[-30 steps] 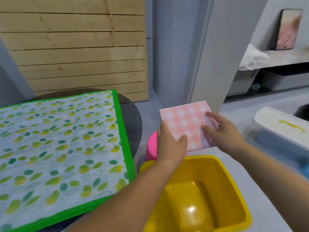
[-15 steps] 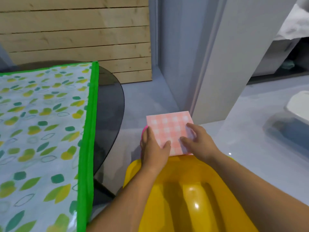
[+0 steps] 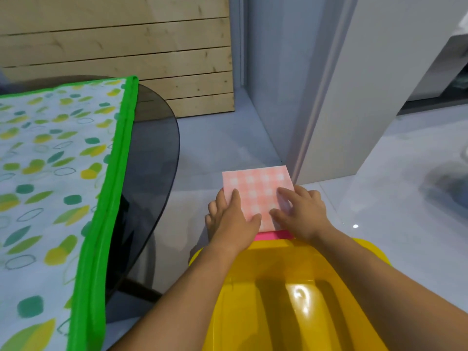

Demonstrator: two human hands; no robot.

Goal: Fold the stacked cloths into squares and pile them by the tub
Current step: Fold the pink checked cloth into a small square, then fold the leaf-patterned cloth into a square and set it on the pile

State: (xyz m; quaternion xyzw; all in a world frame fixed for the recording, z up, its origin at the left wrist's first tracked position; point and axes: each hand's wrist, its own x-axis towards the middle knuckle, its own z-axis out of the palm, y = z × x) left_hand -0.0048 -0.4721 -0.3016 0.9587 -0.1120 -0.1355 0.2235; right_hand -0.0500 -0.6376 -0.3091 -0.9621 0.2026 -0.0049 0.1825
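A pink-and-white checked cloth point(image 3: 255, 183), folded into a square, lies flat on a pink stool point(image 3: 272, 235) just beyond the yellow tub point(image 3: 291, 300). My left hand point(image 3: 233, 219) rests on the cloth's left edge, thumb on top and fingers spread over the side. My right hand point(image 3: 301, 211) presses flat on the cloth's right part with fingers apart. Both forearms reach over the tub. Most of the stool is hidden under the cloth and my hands.
A leaf-patterned cloth with a green border point(image 3: 50, 186) covers a dark glass table point(image 3: 152, 160) at the left. A white pillar point(image 3: 367, 97) stands just behind the stool. Wooden slats point(image 3: 126, 46) line the back wall. Glossy grey floor lies to the right.
Both hands brought the checked cloth down from the air onto the pink stool behind the tub. My view tilted downward and the fingers now lie flatter on the cloth.
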